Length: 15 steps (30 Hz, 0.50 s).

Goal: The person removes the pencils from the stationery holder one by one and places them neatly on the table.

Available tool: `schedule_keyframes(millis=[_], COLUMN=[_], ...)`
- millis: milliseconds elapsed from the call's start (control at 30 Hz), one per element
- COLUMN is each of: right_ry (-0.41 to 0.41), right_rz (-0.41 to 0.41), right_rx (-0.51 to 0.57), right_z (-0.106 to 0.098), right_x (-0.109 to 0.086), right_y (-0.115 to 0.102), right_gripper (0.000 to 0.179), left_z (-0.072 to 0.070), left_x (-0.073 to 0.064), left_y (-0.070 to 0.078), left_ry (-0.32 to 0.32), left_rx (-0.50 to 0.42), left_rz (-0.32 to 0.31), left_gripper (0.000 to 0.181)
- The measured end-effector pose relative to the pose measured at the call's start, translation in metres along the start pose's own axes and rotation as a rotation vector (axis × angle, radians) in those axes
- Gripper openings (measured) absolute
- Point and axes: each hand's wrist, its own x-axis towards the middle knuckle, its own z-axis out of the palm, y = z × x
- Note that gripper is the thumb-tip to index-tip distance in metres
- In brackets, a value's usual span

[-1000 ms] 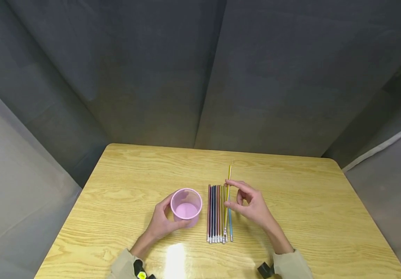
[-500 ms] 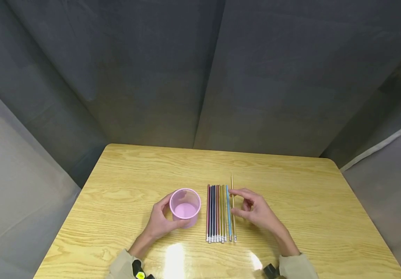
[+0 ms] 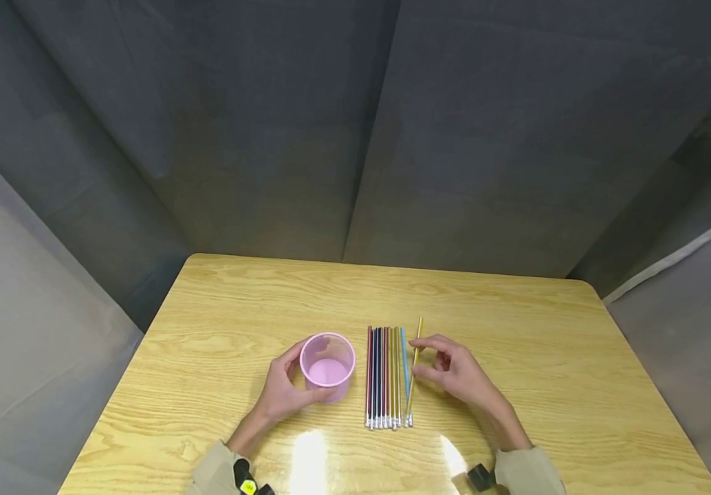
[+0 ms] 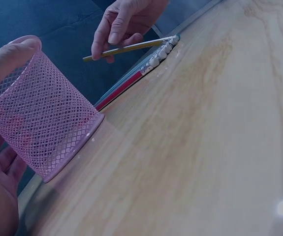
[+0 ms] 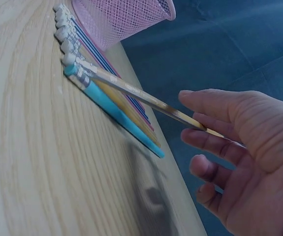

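My left hand grips a pink mesh pencil cup, thumb at the rim and fingers round the far side. The cup stands on the table, left of a row of pencils. Between thumb and fingertips my right hand pinches a yellow pencil. This pencil is tilted, its far end raised and its eraser end low beside the erasers of the row. A light blue pencil lies at the row's right side, just under and beside the held one. In the head view all erasers point toward me.
The wooden table has rounded far corners. Dark grey curtains hang behind it, with paler cloth at the left. Black straps with small devices sit at both wrists.
The right hand has carried the yellow pencil from above the row to the right of the light blue pencil and tilted it, eraser end leftward. The left hand and cup stay nearly still.
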Motion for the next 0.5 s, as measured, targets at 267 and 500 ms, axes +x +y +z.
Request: schedule_keyframes(millis=[267, 500], right_ry=[0.076, 0.083], right_rz=[0.058, 0.059], right_rx=[0.075, 0.051], right_z=[-0.0022, -0.0038], right_x=[0.0031, 0.0059], right_y=[-0.0050, -0.0041], right_gripper=[0.035, 0.032], left_z=[-0.0001, 0.0002], left_x=[0.0006, -0.0001], left_y=[-0.0013, -0.0014], left_ry=[0.000, 0.001], left_rx=[-0.003, -0.006], left_rz=[-0.004, -0.006], left_gripper=[0.084, 0.084])
